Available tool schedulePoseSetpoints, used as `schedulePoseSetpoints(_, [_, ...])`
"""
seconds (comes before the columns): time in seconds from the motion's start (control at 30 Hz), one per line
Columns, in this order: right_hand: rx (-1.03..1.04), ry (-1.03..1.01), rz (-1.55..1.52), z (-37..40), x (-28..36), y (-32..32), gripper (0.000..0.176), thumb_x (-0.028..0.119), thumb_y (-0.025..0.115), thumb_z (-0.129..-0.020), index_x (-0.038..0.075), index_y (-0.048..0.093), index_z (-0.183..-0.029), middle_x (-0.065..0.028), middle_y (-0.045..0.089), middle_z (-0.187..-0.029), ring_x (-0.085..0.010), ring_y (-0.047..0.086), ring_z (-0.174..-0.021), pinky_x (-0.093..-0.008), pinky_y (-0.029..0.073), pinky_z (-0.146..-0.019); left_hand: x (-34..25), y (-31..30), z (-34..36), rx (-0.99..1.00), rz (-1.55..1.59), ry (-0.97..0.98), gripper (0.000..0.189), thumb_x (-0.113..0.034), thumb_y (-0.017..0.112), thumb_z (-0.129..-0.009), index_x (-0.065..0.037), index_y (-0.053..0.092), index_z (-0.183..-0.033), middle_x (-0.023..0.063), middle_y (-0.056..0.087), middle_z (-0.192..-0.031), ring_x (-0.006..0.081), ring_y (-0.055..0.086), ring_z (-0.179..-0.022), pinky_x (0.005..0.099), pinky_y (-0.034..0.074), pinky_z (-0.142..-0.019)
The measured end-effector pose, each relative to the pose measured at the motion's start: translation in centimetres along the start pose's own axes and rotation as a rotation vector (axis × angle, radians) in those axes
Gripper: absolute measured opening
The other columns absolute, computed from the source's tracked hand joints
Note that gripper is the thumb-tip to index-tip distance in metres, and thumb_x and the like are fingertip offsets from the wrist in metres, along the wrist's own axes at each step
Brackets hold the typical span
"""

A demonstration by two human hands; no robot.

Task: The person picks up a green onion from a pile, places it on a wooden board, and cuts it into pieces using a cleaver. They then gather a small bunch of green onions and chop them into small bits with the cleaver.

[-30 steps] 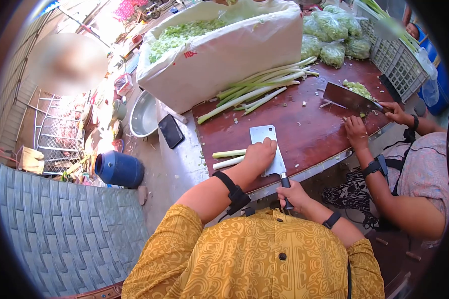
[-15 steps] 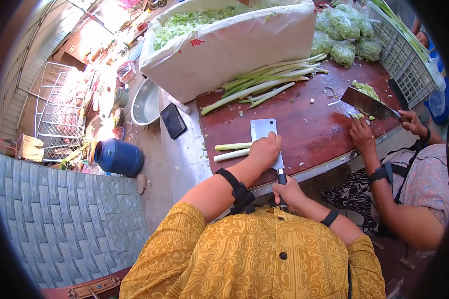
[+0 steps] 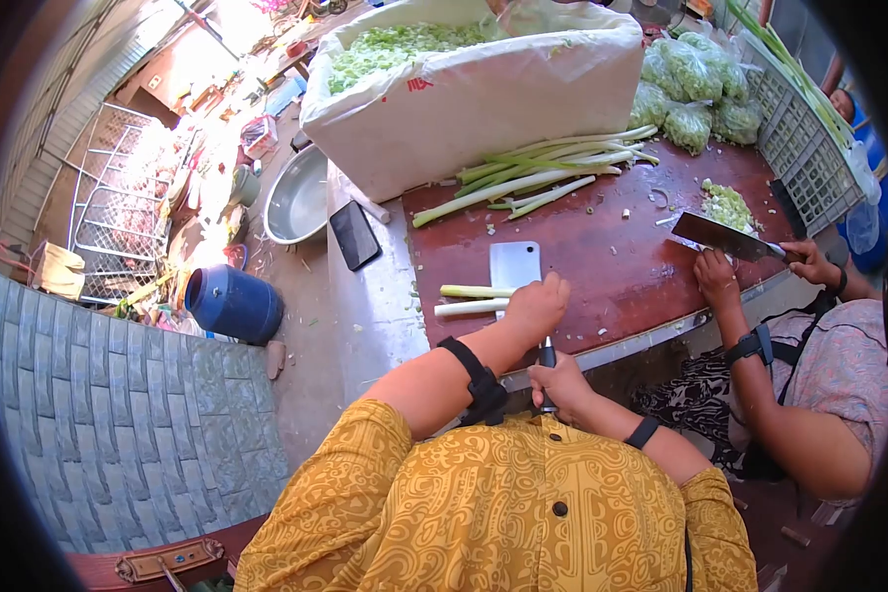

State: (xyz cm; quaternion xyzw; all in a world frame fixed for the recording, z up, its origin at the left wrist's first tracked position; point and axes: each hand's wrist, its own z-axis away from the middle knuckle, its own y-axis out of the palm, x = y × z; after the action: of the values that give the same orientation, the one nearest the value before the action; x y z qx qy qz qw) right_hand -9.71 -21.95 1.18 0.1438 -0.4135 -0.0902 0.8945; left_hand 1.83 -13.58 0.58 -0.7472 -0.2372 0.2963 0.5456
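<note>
My right hand [image 3: 562,383] is wrapped around the dark handle [image 3: 548,363] of a cleaver, close to my shirt front. The cleaver's broad, pale blade [image 3: 515,264] points away from me over the reddish board. My left hand [image 3: 535,310] crosses over the lower part of the blade with its fingers curled. Whatever those fingers grip is hidden. Two trimmed scallion stalks [image 3: 469,308] lie side by side on the board, their right ends running up to the blade and my left hand. Longer scallions [image 3: 533,178] lie in a pile farther back.
A white foam box [image 3: 474,123] of chopped greens stands behind the scallions. At right, a co-worker's hands [image 3: 717,276] work with another cleaver [image 3: 725,237] beside chopped scallion [image 3: 728,205]. Filled bags [image 3: 686,126], a grey crate [image 3: 809,148], a phone [image 3: 354,235] and a metal basin [image 3: 299,197] surround the board.
My left hand has shifted slightly right and toward me relative to the blade. My right hand keeps its hold on the cleaver handle. The whole view has shifted a little.
</note>
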Motion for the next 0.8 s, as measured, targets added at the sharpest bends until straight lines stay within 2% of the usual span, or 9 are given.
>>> schedulePoseSetpoints(0.33, [0.013, 0.019, 0.001, -1.0, -0.2, 1.2, 0.009, 0.001, 0.057, -0.081, 0.000, 0.049, -0.083, -0.0059, 0.052, -0.061, -0.0151, 0.048, -0.040, -0.0290, 0.038, -0.039, -0.7, -0.3, 0.1, -0.030, 0.054, 0.008, 0.016, -0.009, 0.057, -0.076, -0.005, 0.048, -0.088, 0.0118, 0.052, -0.082, 0.0276, 0.062, -0.064, 0.0381, 0.052, -0.053])
schedulePoseSetpoints(0.43, [0.057, -0.022, 0.105, -1.0, 0.4, 2.1, 0.007, 0.007, 0.055, -0.088, 0.003, 0.052, -0.094, -0.0044, 0.052, -0.065, -0.0129, 0.049, -0.046, -0.0280, 0.039, -0.042, -1.6, 0.0, -0.3, -0.063, 0.104, 0.039, 0.018, -0.008, 0.058, -0.075, -0.005, 0.048, -0.089, 0.0122, 0.052, -0.082, 0.0278, 0.063, -0.064, 0.0381, 0.052, -0.054])
schedulePoseSetpoints(0.53, [0.049, -0.062, 0.150, -0.9, 1.4, 3.4, 0.011, 0.016, 0.050, -0.093, 0.006, 0.053, -0.098, -0.0027, 0.054, -0.071, -0.0114, 0.053, -0.055, -0.0287, 0.041, -0.046, -2.3, 0.0, -0.6, -0.071, 0.071, 0.047, 0.018, -0.008, 0.059, -0.074, -0.004, 0.049, -0.088, 0.0123, 0.052, -0.081, 0.0280, 0.063, -0.064, 0.0380, 0.052, -0.053])
schedulePoseSetpoints(0.63, [-0.013, -0.077, 0.203, -1.2, 1.7, 4.0, 0.015, 0.018, 0.047, -0.094, 0.005, 0.053, -0.094, -0.0043, 0.054, -0.063, -0.0133, 0.049, -0.045, -0.0285, 0.038, -0.039, -2.1, -0.2, -0.6, -0.070, 0.084, 0.040, 0.009, -0.009, 0.055, -0.077, -0.005, 0.051, -0.084, 0.0123, 0.053, -0.078, 0.0284, 0.063, -0.061, 0.0384, 0.052, -0.051])
schedulePoseSetpoints(0.8, [0.108, -0.059, 0.143, -3.6, -0.3, 3.4, 0.015, 0.019, 0.048, -0.094, 0.005, 0.053, -0.093, -0.0046, 0.055, -0.064, -0.0136, 0.051, -0.046, -0.0281, 0.039, -0.041, -2.0, 0.0, -0.7, -0.054, 0.127, 0.039, 0.017, -0.009, 0.059, -0.074, -0.004, 0.049, -0.087, 0.0128, 0.052, -0.081, 0.0290, 0.062, -0.063, 0.0386, 0.052, -0.052])
